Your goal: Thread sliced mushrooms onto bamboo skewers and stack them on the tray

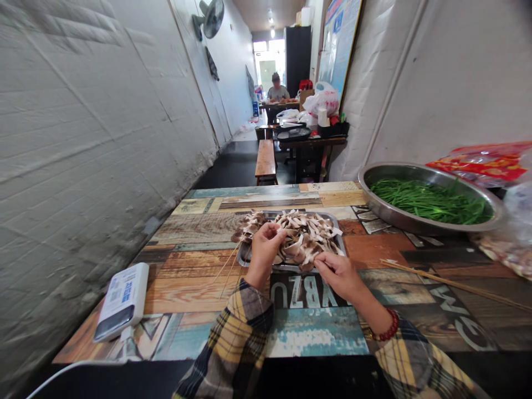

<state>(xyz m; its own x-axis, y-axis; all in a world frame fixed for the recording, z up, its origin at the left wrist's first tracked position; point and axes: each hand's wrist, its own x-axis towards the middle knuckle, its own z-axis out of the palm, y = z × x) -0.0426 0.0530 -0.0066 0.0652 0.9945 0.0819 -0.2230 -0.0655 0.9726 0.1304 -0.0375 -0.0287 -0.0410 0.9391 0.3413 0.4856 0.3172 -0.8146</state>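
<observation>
A metal tray [341,244] on the table holds a heap of torn oyster mushrooms [310,224]. My left hand [266,249] is over the tray's left part with thumb and forefinger pinched together; what lies between them is too small to make out. At the tray's front right, my right hand [338,273] pinches the edge of a greyish-brown oyster mushroom piece [305,251]. Left of my left hand, mushrooms threaded on thin wooden skewers [229,270] rest on the tray's left edge, their bare sticks pointing toward me.
Loose skewers [453,284] lie on the right of the wood-patterned table [199,257]. A steel basin [419,221] of green chives stands at the back right, beside plastic bags [490,160]. A white corded device [122,299] sits front left. A person [277,91] sits far behind.
</observation>
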